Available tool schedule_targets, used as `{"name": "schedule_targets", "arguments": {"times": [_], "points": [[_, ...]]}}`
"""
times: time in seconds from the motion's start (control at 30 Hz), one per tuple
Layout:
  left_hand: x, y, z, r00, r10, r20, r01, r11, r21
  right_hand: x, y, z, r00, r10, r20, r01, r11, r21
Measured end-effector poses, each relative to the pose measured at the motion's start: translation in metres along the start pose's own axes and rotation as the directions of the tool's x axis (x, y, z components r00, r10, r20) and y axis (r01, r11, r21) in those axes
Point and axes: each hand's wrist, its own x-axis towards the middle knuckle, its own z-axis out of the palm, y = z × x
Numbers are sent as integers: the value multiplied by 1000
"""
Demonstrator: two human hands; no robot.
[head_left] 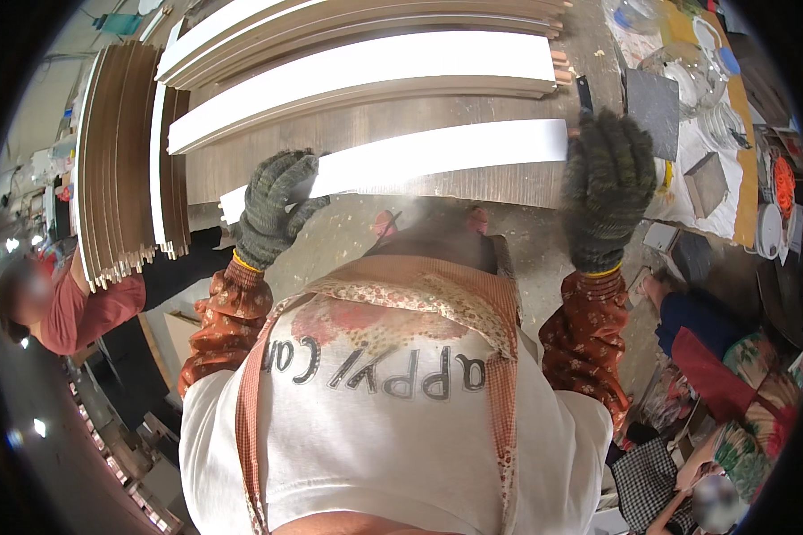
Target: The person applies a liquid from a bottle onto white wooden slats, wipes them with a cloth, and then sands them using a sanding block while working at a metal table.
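A long, narrow white board (437, 150) lies across the near side of the wood-grain table, with short pegs showing at its ends. My left hand (281, 207), in a dark knitted glove, is closed around the board near its left end, the thumb on the near edge. At the right end, my right hand (608, 187), gloved the same way, has its fingers together over the board's end and pegs. Its palm and thumb are hidden. Just beyond those fingers shows a slim black object (583, 93), partly covered by the glove.
More white boards (366, 94) lie stacked farther back on the table (500, 185). On the left, several boards stand on edge in a row (120, 160). Grey blocks (653, 111) and plastic containers (687, 76) sit at right. Other people are close by on both sides.
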Motion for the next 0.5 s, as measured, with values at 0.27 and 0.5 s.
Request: {"name": "schedule_targets", "arguments": {"times": [0.27, 0.5], "points": [[10, -7, -5, 997, 63, 45, -64, 998, 26, -6, -37, 2, 978, -207, 28, 177, 890, 420], [14, 14, -29, 990, -131, 55, 122, 980, 156, 132, 3, -30, 964, -125, -233, 210, 897, 390]]}}
